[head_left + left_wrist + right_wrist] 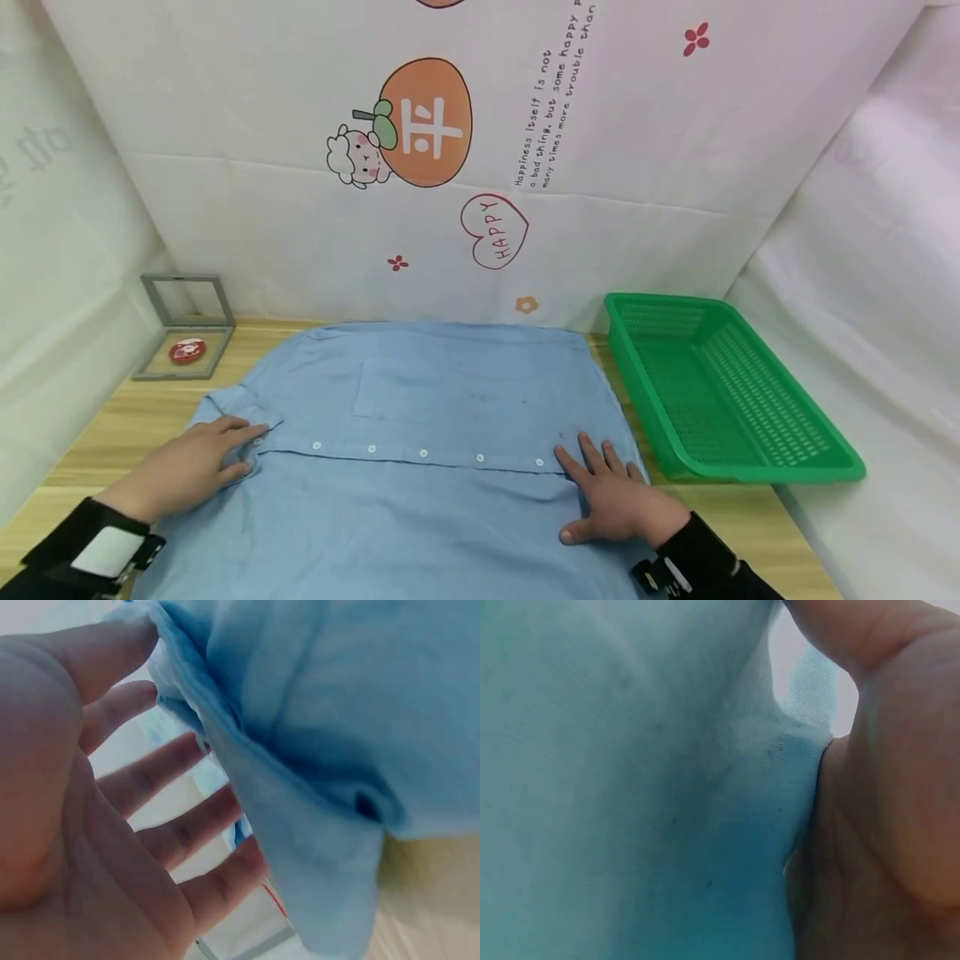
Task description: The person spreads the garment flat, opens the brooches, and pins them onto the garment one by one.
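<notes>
A light blue button-up shirt (442,392) lies spread over the table, its row of white buttons running from left to right. At the collar end, my left hand (197,462) touches the fabric with its fingers extended. The left wrist view shows the fingertips right at the edge of the collar (300,855), the palm bare. Toward the opposite end of the button row, my right hand (611,496) rests on the shirt with fingers spread. In the right wrist view, blue cloth (667,787) fills most of the picture beside the palm and hides the fingertips.
To the right stands a green plastic basket (663,417) with perforated sides, close beside the shirt's edge. A grey-framed clear case (212,354), lid raised, sits at the back left with a red object (187,351) in it. White printed cloth (637,167) walls the back and sides.
</notes>
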`<state>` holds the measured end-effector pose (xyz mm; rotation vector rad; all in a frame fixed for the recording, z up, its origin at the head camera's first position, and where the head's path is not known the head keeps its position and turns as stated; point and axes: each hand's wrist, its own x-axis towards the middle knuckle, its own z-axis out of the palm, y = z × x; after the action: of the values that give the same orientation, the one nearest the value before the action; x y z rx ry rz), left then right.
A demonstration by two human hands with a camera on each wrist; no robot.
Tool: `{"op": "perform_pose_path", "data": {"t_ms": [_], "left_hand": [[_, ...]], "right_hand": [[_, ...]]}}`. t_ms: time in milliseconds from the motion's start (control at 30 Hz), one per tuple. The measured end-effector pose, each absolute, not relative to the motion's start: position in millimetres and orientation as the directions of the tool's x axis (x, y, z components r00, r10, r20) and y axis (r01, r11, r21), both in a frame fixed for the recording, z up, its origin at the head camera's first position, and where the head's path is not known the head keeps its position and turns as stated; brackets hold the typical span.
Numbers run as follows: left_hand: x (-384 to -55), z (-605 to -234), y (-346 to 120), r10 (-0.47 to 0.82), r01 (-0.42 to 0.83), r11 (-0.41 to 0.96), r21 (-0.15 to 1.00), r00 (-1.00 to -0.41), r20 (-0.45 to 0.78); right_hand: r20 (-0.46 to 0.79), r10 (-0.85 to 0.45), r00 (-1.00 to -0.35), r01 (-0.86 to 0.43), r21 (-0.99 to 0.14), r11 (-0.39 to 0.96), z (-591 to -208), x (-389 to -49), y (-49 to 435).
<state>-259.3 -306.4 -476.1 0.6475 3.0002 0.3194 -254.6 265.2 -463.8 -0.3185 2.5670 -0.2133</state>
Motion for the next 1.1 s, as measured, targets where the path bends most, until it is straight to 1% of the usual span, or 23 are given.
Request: {"op": "perform_pose_path", "data": {"t_ms": [167, 267, 533, 800, 967, 1033, 1100], "left_hand": [[-261.3, -479.4, -301.5, 0.405, 0.402, 0.901, 0.163, -0.914, 0.015], [-260.9, -476.6, -298.5, 0.408, 0.405, 0.902, 0.150, -0.913, 0.011], [-260.8, -469.2, -294.1, 0.373, 0.367, 0.918, 0.147, -0.928, -0.012], [-262.3, -467.1, -295.0, 0.359, 0.354, 0.922, 0.155, -0.933, -0.003], [-265.9, -469.2, -296.7, 0.348, 0.343, 0.930, 0.129, -0.938, -0.011], [-267.2, -470.0, -297.5, 0.350, 0.342, 0.927, 0.155, -0.937, -0.023], [-267.8, -470.4, -299.0, 0.357, 0.342, 0.916, 0.210, -0.933, -0.040]], "right_hand": [[-0.492, -0.267, -0.829, -0.182, -0.214, 0.960, -463.5, -253.2, 264.2], [-0.489, -0.269, -0.830, -0.184, -0.215, 0.959, -463.7, -252.5, 264.0], [-0.499, -0.293, -0.816, -0.193, -0.243, 0.951, -463.6, -254.2, 266.1], [-0.461, -0.286, -0.840, -0.197, -0.233, 0.952, -462.9, -251.9, 266.2], [-0.464, -0.286, -0.838, -0.195, -0.234, 0.952, -463.1, -251.8, 265.5], [-0.465, -0.291, -0.836, -0.199, -0.238, 0.951, -463.4, -252.2, 266.2], [-0.452, -0.310, -0.836, -0.209, -0.260, 0.943, -463.4, -253.3, 268.1]]}}
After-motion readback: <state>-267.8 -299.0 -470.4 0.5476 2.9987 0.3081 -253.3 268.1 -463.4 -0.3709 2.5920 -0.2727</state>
